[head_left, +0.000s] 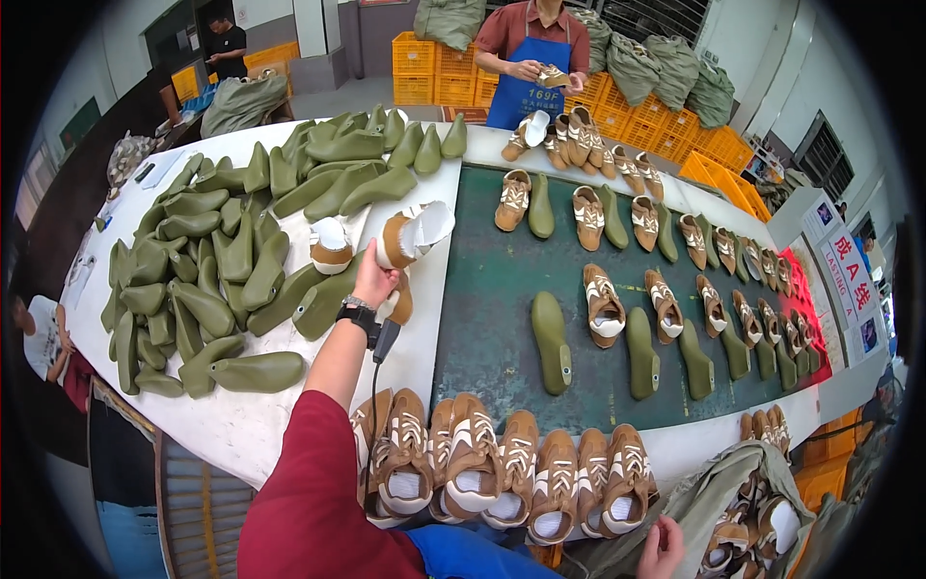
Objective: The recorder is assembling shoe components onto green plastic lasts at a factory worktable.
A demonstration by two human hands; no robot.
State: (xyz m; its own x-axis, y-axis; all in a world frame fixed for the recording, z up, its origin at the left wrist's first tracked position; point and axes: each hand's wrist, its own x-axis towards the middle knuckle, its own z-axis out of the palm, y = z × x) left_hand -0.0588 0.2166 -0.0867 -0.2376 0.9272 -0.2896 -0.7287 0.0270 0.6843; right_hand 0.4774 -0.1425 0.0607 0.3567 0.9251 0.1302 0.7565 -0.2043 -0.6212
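Note:
My left hand [374, 280] is raised over the white table and grips a brown and white shoe upper [413, 234] by its heel end. A black watch sits on that wrist, and a dark handheld tool with a cable [385, 340] hangs just below it. Another brown shoe upper on a green last [331, 246] lies just left of the held one. My right hand [662, 548] rests low at the bottom edge beside a row of brown and white shoe uppers [502, 468], holding nothing I can see.
A pile of olive green shoe lasts [222, 261] covers the white table [241, 425] at left. A dark green conveyor belt [492, 289] carries uppers and lasts rightward. A person in a blue apron [531, 58] stands at the far end before orange crates [424, 58].

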